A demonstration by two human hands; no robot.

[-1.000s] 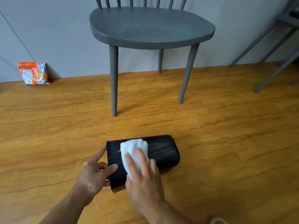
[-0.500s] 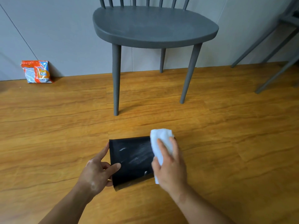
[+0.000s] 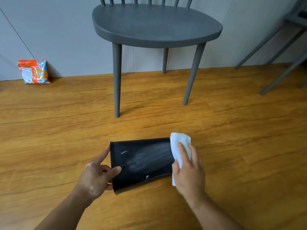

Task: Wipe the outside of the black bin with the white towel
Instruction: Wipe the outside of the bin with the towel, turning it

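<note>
The black bin lies on its side on the wooden floor, its upper face streaked with pale smears. My left hand grips the bin's left end, thumb on top and fingers around the rim. My right hand presses the folded white towel flat against the bin's right end, which the towel and hand cover.
A grey chair stands just beyond the bin, its front legs close by. An orange and blue packet leans on the wall at far left. Legs of a second chair reach in from the right.
My right hand has slid the towel from the bin's left part across to its right end, leaving pale streaks. My left hand has kept its hold on the left end.
</note>
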